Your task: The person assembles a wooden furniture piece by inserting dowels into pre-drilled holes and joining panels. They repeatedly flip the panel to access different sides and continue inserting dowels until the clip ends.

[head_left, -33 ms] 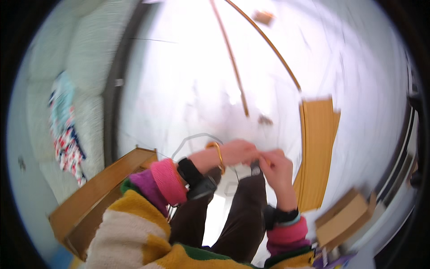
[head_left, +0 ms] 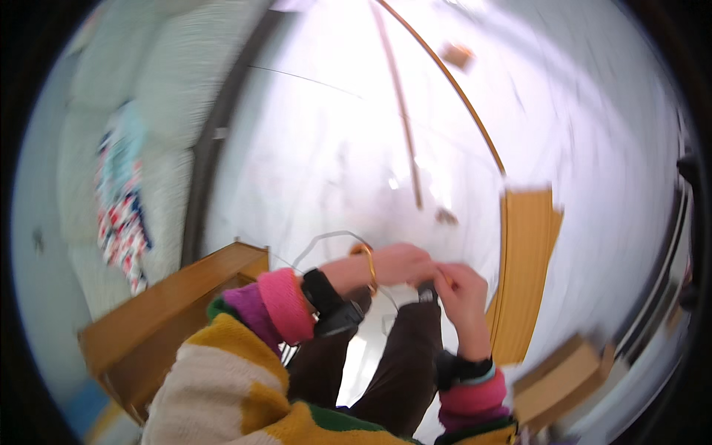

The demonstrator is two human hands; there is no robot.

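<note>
My left hand (head_left: 404, 263) and my right hand (head_left: 464, 293) meet in front of me, over my knees. The fingertips of both are pinched together and touch or nearly touch. Whatever lies between them is too small and blurred to make out. A gold bangle (head_left: 371, 268) circles my left wrist, and a black strap with a dark device (head_left: 337, 315) sits behind it. Another black strap (head_left: 454, 369) wraps my right wrist. Beneath the hands are my dark trouser legs and the pale, glossy floor. A thin grey loop, like a cord (head_left: 326, 235), curves on the floor beyond my left wrist.
A wooden, box-like furniture piece (head_left: 159, 297) stands at the left, before a pale sofa (head_left: 167, 208) with patterned cloth (head_left: 122, 200). Stacked wooden boards (head_left: 525, 274) lie right; an open cardboard box (head_left: 556, 382) is nearer. Two long strips, one brown (head_left: 472, 111), one reddish (head_left: 404, 122), stretch away.
The whole view has shifted slightly, so the floor, boards and hands appear a little lower. Both hands stay pinched together in much the same pose.
</note>
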